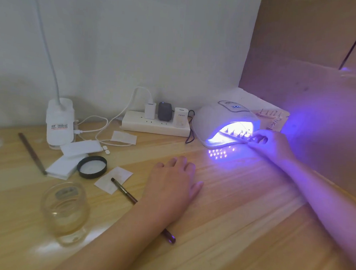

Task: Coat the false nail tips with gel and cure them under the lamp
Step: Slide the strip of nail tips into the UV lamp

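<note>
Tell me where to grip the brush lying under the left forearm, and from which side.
Pinch the brush from above, across its shaft, on the bare stretch between the paper square and the left forearm. It lies flat and diagonal on the table; the forearm covers its middle, and the near end sticks out only a little.

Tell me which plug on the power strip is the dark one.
The middle plug, dark grey, standing between a white plug on its left and a cream plug on its right.
</note>
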`<state>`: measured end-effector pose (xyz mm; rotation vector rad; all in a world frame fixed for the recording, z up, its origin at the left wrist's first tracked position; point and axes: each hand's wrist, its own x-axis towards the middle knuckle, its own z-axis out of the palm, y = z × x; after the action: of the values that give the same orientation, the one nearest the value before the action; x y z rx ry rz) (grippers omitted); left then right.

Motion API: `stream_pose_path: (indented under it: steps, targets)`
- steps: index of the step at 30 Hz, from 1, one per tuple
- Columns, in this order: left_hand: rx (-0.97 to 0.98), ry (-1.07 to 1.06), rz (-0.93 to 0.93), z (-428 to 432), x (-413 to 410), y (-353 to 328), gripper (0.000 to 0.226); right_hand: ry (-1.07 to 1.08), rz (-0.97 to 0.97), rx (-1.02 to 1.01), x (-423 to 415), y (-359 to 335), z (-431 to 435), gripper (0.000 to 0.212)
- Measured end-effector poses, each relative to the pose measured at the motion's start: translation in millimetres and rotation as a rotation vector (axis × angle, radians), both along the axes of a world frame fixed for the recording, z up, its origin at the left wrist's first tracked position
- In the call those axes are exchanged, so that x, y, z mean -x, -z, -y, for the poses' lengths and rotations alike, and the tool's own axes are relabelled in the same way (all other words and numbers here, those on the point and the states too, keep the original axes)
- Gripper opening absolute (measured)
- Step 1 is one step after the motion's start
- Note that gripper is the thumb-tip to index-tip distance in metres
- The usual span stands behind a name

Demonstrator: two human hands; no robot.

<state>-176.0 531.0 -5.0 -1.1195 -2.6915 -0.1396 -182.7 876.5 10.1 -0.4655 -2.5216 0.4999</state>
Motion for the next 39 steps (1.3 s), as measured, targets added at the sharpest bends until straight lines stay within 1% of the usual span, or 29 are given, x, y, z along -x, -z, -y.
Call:
stream_pose_path:
  steps: [3,6,7,9,11,12,13,14,17,18,20,27,30,33,35,36,37,38,39]
  targets:
    - [-0.001,-0.001,0.009,-0.4,0.0,-0.6,0.051,0.038,-0.009,0.119,22.9,-2.8,3.5,0.022]
    - [-0.006,-0.003,0.022,0.1,-0.3,-1.5,0.051,0.053,-0.047,0.289,28.6,-1.1,10.9,0.028]
    - [-0.006,-0.002,0.021,0.2,-0.5,-1.5,0.051,0.062,-0.093,0.333,27.6,0.1,14.1,0.026]
    - [-0.004,-0.002,0.023,0.2,-0.8,-1.1,0.051,0.106,-0.273,0.346,23.0,-1.5,20.8,0.018]
    - [-0.004,-0.001,0.026,-0.2,-0.8,-0.8,0.051,0.125,-0.464,0.277,17.7,-10.7,27.4,0.012]
    - [-0.005,0.000,0.027,-0.4,-0.7,-0.9,0.051,0.096,-0.505,0.212,16.4,-17.7,31.2,0.010]
    - [-0.007,0.001,0.028,-0.3,-0.4,-0.9,0.051,0.062,-0.491,0.135,17.2,-26.1,35.4,0.010]
    - [-0.008,0.002,0.029,-0.1,-0.3,-1.0,0.051,0.031,-0.429,0.047,19.8,-35.0,39.6,0.013]
    - [-0.009,-0.001,0.029,1.1,-0.8,-1.1,0.052,-0.023,-0.111,-0.230,36.6,-59.5,50.9,0.028]
    - [-0.009,-0.001,0.029,1.3,-1.1,-1.1,0.052,-0.027,-0.027,-0.274,42.7,-65.1,53.6,0.030]
    - [-0.015,0.003,0.029,0.9,-1.1,-0.8,0.052,-0.021,0.053,-0.281,51.9,-70.3,56.3,0.033]
    - [-0.012,0.002,0.013,-0.6,0.1,0.9,0.052,0.008,0.042,-0.300,59.2,-66.6,54.4,0.032]
    - [-0.009,0.009,0.014,0.1,0.1,0.3,0.052,0.008,0.070,-0.336,59.7,-67.9,56.8,0.033]
    - [0.019,0.019,0.030,-0.3,0.0,-2.8,0.053,0.107,0.095,-0.502,52.3,-64.7,73.0,0.034]
    - [0.054,0.022,0.063,-0.4,1.3,-6.0,0.053,0.120,0.029,-0.564,36.1,-55.9,97.7,0.037]
    - [0.070,0.025,0.096,-0.2,3.5,-8.7,0.052,0.069,-0.016,-0.543,24.2,-48.5,112.7,0.040]
    - [0.073,0.028,0.145,0.2,6.8,-11.4,0.049,-0.026,-0.051,-0.509,9.4,-39.3,128.5,0.041]
    - [0.035,0.032,0.217,1.5,10.7,-14.5,0.044,-0.146,-0.076,-0.479,-7.9,-30.1,145.9,0.039]
    - [-0.052,0.035,0.302,3.4,14.3,-18.0,0.037,-0.264,-0.081,-0.466,-26.2,-22.0,162.9,0.036]
